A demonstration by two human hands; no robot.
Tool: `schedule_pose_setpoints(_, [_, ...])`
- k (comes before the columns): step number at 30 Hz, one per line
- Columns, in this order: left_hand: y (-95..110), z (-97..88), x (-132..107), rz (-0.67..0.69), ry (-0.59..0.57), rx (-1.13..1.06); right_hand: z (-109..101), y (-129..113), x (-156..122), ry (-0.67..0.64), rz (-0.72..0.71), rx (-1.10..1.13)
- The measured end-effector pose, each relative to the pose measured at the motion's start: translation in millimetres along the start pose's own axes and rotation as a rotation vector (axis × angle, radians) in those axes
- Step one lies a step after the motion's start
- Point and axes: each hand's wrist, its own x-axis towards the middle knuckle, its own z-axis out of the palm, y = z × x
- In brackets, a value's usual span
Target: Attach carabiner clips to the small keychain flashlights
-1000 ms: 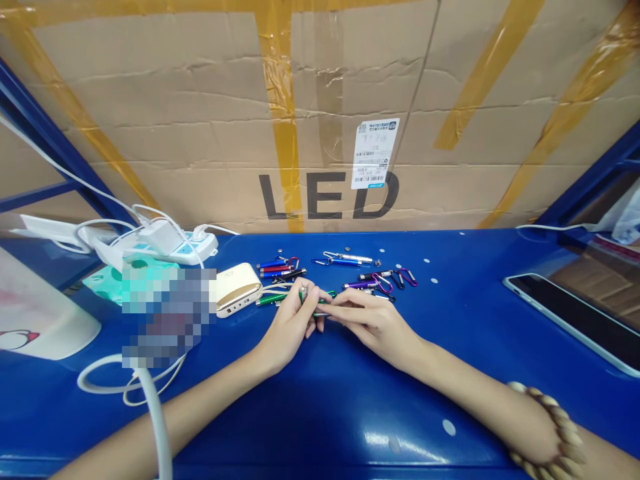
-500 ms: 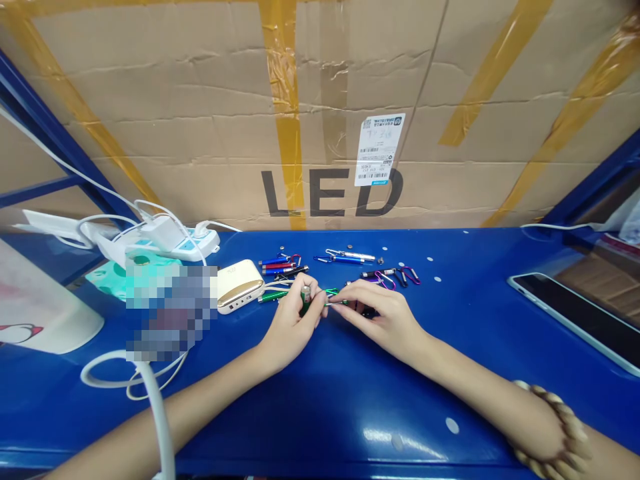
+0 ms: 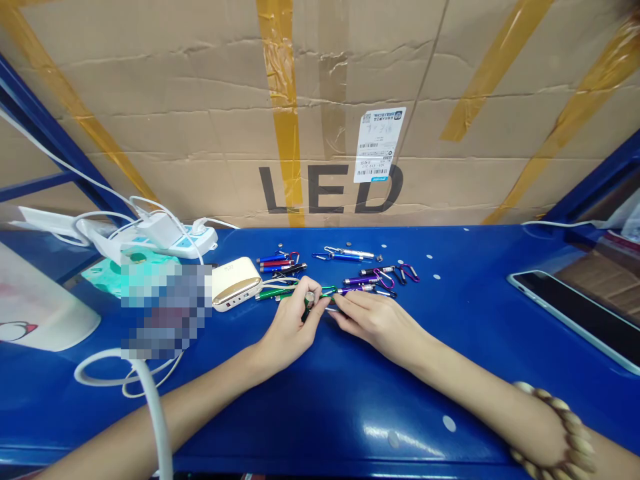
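Note:
My left hand (image 3: pixel 291 331) is shut on a short green mini flashlight (image 3: pixel 309 305), which stands tilted with its silver end up. My right hand (image 3: pixel 376 321) comes in from the right, and its fingertips pinch a thin silver piece (image 3: pixel 330 308) close to that flashlight. A green carabiner (image 3: pixel 326 291) lies just behind the hands. Several other mini flashlights and carabiners lie beyond them, including a purple flashlight (image 3: pixel 360 281) and a blue one (image 3: pixel 344 256). Small silver button cells (image 3: pixel 429 256) are scattered on the blue table (image 3: pixel 340 413).
A cream-and-gold power bank (image 3: pixel 235 283) lies left of the hands, with a cabled power strip (image 3: pixel 183 241) behind it. A pixelated patch (image 3: pixel 163 310) hides an area further left. A tablet (image 3: pixel 575 319) lies at right. A large taped cardboard box (image 3: pixel 320 113) stands along the back.
My hands have drawn slightly apart since the earliest frame, with the left hand a little lower. The green flashlight stays in my left hand, and the head view has shifted slightly.

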Motion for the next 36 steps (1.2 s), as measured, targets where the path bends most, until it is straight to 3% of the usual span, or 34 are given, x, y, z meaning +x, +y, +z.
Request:
schedule_pose_setpoints(4, [2, 0.7, -2, -0.030, 0.002, -0.075, 0, -1, 0, 0.056, 0.015, 0.015])
schedule_pose_setpoints(14, [3, 2.1, -8, -0.031, -0.039, -0.140, 3, -2, -2, 0.163, 0.212, 0.334])
schedule_pose_setpoints(18, [3, 2.0, -9, -0.017, -0.081, -0.197, 3, -2, -4, 0.178, 0.258, 0.324])
schedule_pose_setpoints(28, [0, 9.2, -8, 0.026, -0.092, -0.021, 3, -4, -3, 0.193, 0.296, 0.262])
schedule_pose_setpoints(31, [2, 9.2, -9, 0.016, -0.127, -0.075, 4, 0, -4, 0.151, 0.345, 0.262])
schedule_pose_setpoints(36, [5, 6.1, -8, -0.037, -0.050, -0.143, 7, 12, -5, -0.059, 0.449, 0.208])
